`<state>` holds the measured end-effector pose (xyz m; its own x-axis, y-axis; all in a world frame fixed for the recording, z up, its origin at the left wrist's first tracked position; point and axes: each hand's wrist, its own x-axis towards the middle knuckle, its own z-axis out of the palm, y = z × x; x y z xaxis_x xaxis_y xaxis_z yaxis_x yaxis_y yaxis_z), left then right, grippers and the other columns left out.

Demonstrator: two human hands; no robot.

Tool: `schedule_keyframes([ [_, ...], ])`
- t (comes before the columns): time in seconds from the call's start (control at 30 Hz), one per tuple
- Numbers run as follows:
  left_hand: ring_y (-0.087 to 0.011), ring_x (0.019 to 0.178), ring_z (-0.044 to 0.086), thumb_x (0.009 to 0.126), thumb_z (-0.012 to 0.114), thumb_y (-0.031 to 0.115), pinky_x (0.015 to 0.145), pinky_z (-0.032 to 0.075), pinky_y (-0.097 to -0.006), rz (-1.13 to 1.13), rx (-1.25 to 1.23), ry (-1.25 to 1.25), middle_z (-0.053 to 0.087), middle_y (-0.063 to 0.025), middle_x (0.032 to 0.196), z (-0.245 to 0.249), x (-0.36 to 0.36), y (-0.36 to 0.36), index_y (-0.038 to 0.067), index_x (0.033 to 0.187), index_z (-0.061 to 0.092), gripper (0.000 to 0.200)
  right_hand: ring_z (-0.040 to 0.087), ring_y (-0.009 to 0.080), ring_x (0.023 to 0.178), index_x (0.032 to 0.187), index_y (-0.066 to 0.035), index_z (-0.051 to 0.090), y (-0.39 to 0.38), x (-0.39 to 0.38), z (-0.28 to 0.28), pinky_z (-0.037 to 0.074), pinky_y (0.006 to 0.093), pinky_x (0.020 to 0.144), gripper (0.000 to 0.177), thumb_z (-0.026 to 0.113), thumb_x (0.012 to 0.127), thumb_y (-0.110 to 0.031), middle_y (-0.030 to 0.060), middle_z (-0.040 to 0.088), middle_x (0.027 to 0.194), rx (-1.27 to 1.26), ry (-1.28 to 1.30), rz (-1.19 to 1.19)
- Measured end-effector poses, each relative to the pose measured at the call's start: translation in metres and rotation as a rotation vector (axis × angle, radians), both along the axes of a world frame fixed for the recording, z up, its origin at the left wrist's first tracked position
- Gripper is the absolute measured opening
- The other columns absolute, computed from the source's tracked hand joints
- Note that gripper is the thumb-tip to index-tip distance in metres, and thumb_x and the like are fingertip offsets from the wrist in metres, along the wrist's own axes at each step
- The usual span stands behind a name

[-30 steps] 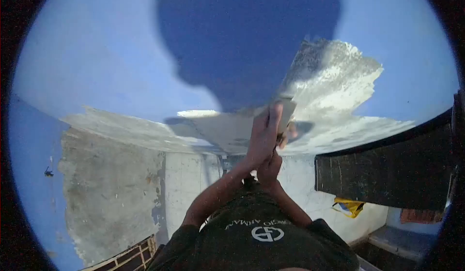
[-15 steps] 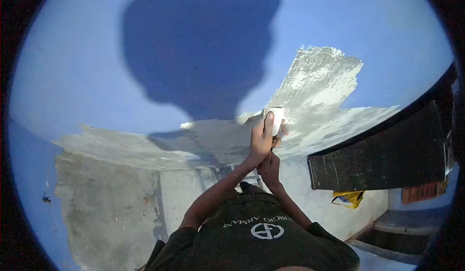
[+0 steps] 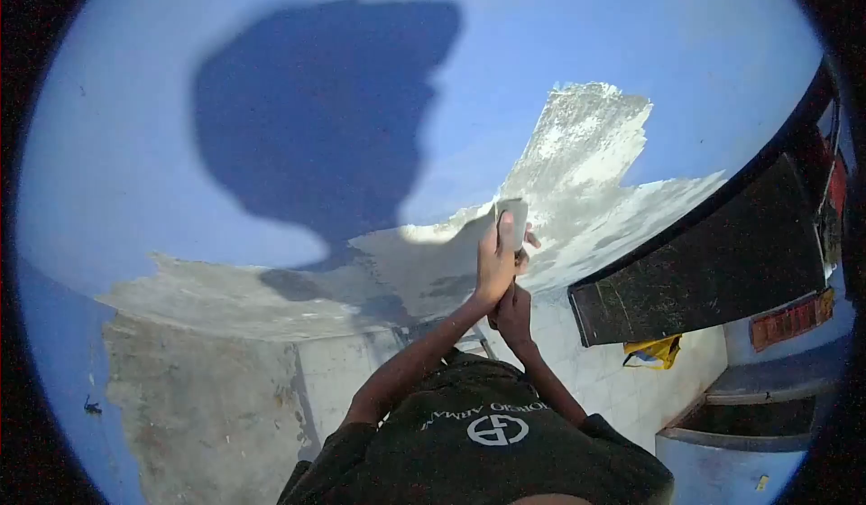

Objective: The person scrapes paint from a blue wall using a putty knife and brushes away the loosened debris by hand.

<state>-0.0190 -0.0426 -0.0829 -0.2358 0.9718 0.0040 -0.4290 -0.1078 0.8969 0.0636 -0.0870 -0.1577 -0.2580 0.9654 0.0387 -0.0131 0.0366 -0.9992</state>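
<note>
My left hand (image 3: 496,266) is closed around a putty knife, its thumb lying along the flat, pale grey blade (image 3: 514,210) and its fingertips showing past the right side. Just below, my right hand (image 3: 513,315) is closed, with a thin dark handle leading into it from under my left hand. The blade points up and overlaps the patched band (image 3: 586,148) of grey and white filler on the blue wall (image 3: 550,27). Most of the handle is hidden by my fingers.
A large shadow (image 3: 316,117) falls across the wall at upper left. Bare grey plaster (image 3: 207,397) covers the lower left. To the right are a dark panel (image 3: 704,270), a yellow bag (image 3: 657,352) and a ledge (image 3: 767,388). Pale floor tiles (image 3: 622,383) lie below.
The view has turned slightly, and the shadow has shifted left and down. The blade shows greyer and its angle has changed. Both hands keep their hold close together.
</note>
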Motion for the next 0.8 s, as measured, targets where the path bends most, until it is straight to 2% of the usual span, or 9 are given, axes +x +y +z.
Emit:
schedule_keyframes([
  [0.1, -0.0063, 0.041, 0.042, 0.098, 0.035, 0.046, 0.038, 0.031, -0.0208, 0.030, 0.121, 0.066, 0.059, -0.0090, 0.070, 0.039, -0.002, 0.003, -0.003, 0.096, 0.051, 0.052, 0.039, 0.0069, 0.039, 0.073, -0.003, 0.045, 0.018, -0.003, -0.001, 0.029, 0.0249, 0.035, 0.044, 0.033, 0.101, -0.034, -0.0003, 0.045, 0.052, 0.248, -0.062, -0.059],
  [0.17, -0.0063, 0.041, 0.042, 0.098, 0.035, 0.047, 0.038, 0.031, -0.0209, 0.026, 0.129, 0.048, 0.059, -0.0092, 0.069, 0.027, 0.000, 0.003, -0.003, 0.095, 0.051, 0.052, 0.039, 0.0071, 0.039, 0.072, -0.003, 0.045, 0.014, 0.003, 0.004, 0.030, 0.0252, 0.036, 0.043, 0.033, 0.101, -0.032, -0.0003, 0.044, 0.051, 0.195, 0.001, -0.030],
  [0.23, -0.0066, 0.040, 0.042, 0.098, 0.035, 0.047, 0.038, 0.031, -0.0210, 0.049, 0.044, 0.020, 0.059, -0.0096, 0.068, -0.005, 0.003, 0.001, -0.002, 0.093, 0.050, 0.052, 0.054, 0.0239, 0.051, 0.077, 0.003, 0.050, 0.012, 0.015, -0.006, 0.040, 0.0375, 0.050, 0.046, 0.033, 0.100, -0.032, 0.0131, 0.054, 0.057, 0.148, -0.265, 0.037],
  [0.27, -0.0071, 0.040, 0.041, 0.098, 0.035, 0.048, 0.038, 0.031, -0.0212, 0.076, 0.102, 0.032, 0.058, -0.0098, 0.068, -0.027, 0.006, 0.004, -0.002, 0.092, 0.050, 0.052, 0.054, 0.0239, 0.051, 0.077, 0.003, 0.050, 0.010, 0.016, -0.009, 0.040, 0.0375, 0.050, 0.046, 0.033, 0.100, -0.032, 0.0131, 0.054, 0.057, 0.154, -0.257, 0.038],
  [0.43, -0.0075, 0.040, 0.040, 0.098, 0.035, 0.048, 0.037, 0.030, -0.0219, 0.114, 0.009, 0.018, 0.057, -0.0092, 0.066, -0.014, 0.007, -0.001, -0.001, 0.092, 0.050, 0.051, 0.054, 0.0207, 0.051, 0.079, 0.003, 0.052, -0.005, 0.012, 0.008, 0.041, 0.0363, 0.049, 0.046, 0.034, 0.100, -0.033, 0.0111, 0.053, 0.057, -0.090, -0.116, 0.100],
  [0.57, -0.0073, 0.039, 0.039, 0.099, 0.034, 0.044, 0.036, 0.028, -0.0216, 0.121, 0.157, 0.003, 0.056, -0.0088, 0.064, -0.038, 0.006, 0.008, 0.001, 0.091, 0.051, 0.047, 0.055, 0.0209, 0.051, 0.082, 0.003, 0.053, 0.012, 0.020, -0.029, 0.041, 0.0368, 0.049, 0.041, 0.036, 0.100, -0.030, 0.0121, 0.053, 0.057, 0.086, -0.203, 0.099],
  [0.7, -0.0063, 0.040, 0.037, 0.101, 0.030, 0.041, 0.038, 0.028, -0.0217, 0.183, 0.175, 0.007, 0.054, -0.0069, 0.064, -0.003, 0.005, 0.003, 0.002, 0.091, 0.049, 0.044, 0.056, 0.0212, 0.051, 0.086, 0.003, 0.052, 0.031, 0.005, -0.015, 0.041, 0.0365, 0.048, 0.038, 0.038, 0.099, -0.029, 0.0145, 0.053, 0.057, 0.276, -0.124, 0.070],
  [0.77, -0.0063, 0.040, 0.036, 0.101, 0.031, 0.042, 0.038, 0.027, -0.0218, 0.213, 0.129, 0.021, 0.053, -0.0066, 0.063, 0.032, 0.000, 0.000, 0.002, 0.092, 0.050, 0.045, 0.057, 0.0212, 0.052, 0.091, 0.003, 0.053, 0.042, -0.003, 0.004, 0.040, 0.0346, 0.046, 0.036, 0.040, 0.099, -0.029, 0.0161, 0.054, 0.060, 0.770, -0.287, 0.049],
  [0.8, -0.0057, 0.039, 0.036, 0.101, 0.032, 0.042, 0.035, 0.026, -0.0208, 0.224, 0.152, 0.049, 0.055, -0.0064, 0.062, 0.040, -0.003, 0.002, 0.002, 0.091, 0.051, 0.045, 0.057, 0.0209, 0.052, 0.094, 0.002, 0.053, 0.040, -0.005, 0.010, 0.039, 0.0324, 0.045, 0.036, 0.039, 0.099, -0.030, 0.0154, 0.055, 0.062, 0.487, -0.175, 0.140],
])
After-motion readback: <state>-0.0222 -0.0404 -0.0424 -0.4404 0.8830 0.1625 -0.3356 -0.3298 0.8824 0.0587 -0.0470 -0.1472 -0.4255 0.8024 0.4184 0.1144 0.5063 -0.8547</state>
